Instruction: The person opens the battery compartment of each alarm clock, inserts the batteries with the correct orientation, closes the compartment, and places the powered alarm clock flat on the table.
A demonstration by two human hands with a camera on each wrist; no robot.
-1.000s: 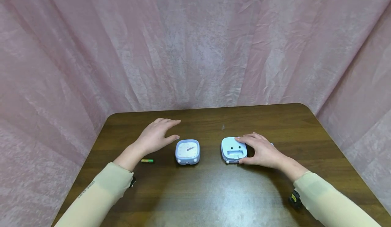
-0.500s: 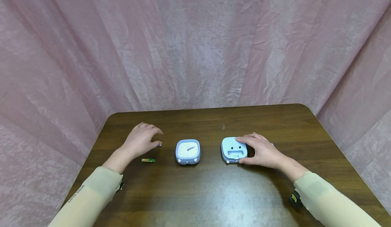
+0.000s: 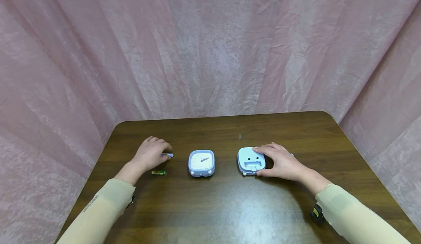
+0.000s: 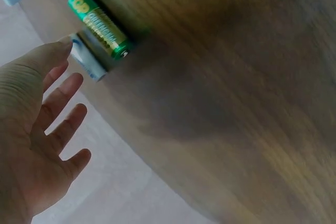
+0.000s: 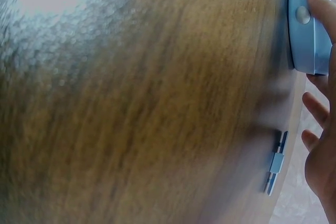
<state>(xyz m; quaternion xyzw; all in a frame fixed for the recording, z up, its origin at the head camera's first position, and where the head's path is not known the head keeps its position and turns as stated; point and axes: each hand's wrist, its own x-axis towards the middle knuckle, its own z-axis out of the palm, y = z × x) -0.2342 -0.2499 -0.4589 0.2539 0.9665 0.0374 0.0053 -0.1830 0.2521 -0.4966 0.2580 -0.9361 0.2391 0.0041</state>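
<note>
While at left-hand fingers, pale strip near battery.

Pink curtain behind brown table

Piece: small, narrow, white-blue, blurred, partly hidden at the thumb of left hand. Case: light blue, rounded square, flat on table, two dark dots and rectangular recess facing up, right side gripped by right hand.
</note>
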